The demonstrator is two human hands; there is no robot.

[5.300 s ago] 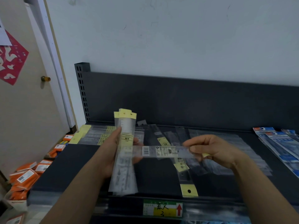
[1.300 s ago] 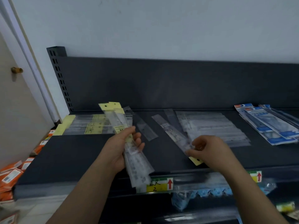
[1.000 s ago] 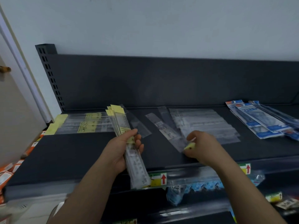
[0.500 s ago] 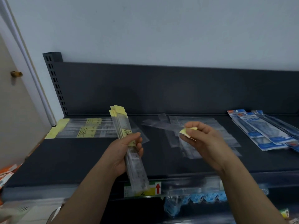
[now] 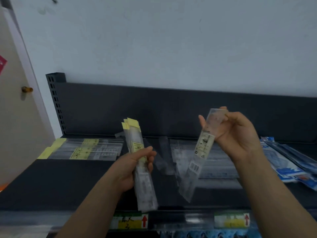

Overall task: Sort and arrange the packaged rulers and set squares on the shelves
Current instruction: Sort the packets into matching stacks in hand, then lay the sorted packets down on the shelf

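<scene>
Packaged ruler [image 5: 201, 152], half a second ago only pinched by its yellow tab low over the shelf [image 5: 60, 182], now hangs upright in the right hand [image 5: 238, 136], its fingers [image 5: 202, 121] clenched on the top end; likely it joins the bundle next. It is a clear sleeve with a white label and barcode. The left hand [image 5: 132, 167] grips the yellow-tabbed bundle of rulers [image 5: 139, 162] above the shelf front.
</scene>
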